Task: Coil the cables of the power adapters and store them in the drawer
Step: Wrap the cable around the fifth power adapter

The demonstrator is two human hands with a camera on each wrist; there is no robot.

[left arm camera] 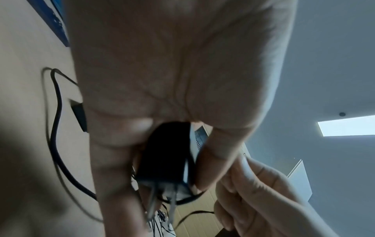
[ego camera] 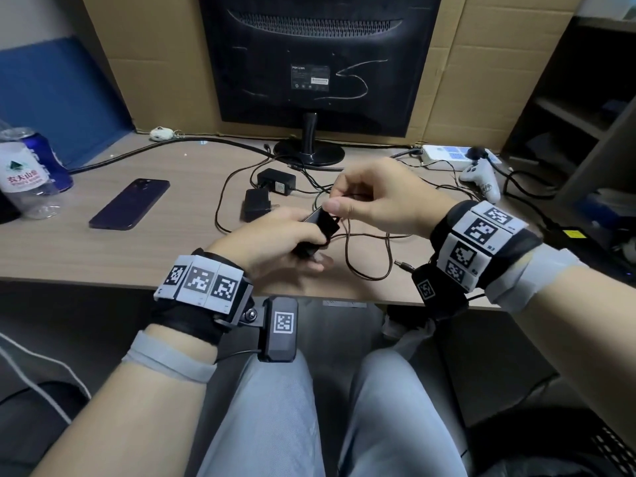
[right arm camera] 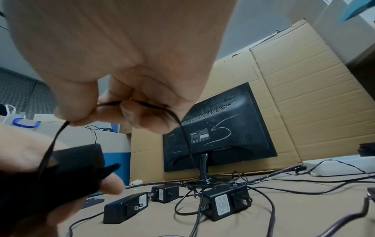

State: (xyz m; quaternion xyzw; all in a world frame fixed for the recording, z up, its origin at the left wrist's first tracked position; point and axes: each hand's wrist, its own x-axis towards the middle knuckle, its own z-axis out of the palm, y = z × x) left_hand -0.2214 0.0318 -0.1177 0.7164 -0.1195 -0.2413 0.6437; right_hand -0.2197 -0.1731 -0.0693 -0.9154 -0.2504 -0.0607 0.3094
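Note:
My left hand (ego camera: 275, 239) grips a black power adapter (ego camera: 318, 223) above the desk's front edge; in the left wrist view the adapter (left arm camera: 166, 154) shows its two metal prongs pointing away. My right hand (ego camera: 375, 197) pinches that adapter's thin black cable (right arm camera: 113, 103) between thumb and fingers, just above the adapter (right arm camera: 67, 170). The cable hangs in loops (ego camera: 368, 249) on the desk, ending in a barrel plug (ego camera: 402, 265). Other black adapters (ego camera: 277, 180) (ego camera: 256, 204) lie behind my hands; the right wrist view shows three of them (right arm camera: 125, 206) (right arm camera: 165, 193) (right arm camera: 225, 201). No drawer is in view.
A monitor (ego camera: 316, 60) stands at the back in front of cardboard. A dark phone (ego camera: 130, 204), a water bottle (ego camera: 24, 173) and a blue can (ego camera: 48, 156) are at the left. A white power strip (ego camera: 447, 154) and a white game controller (ego camera: 481, 179) lie at the right among tangled cables.

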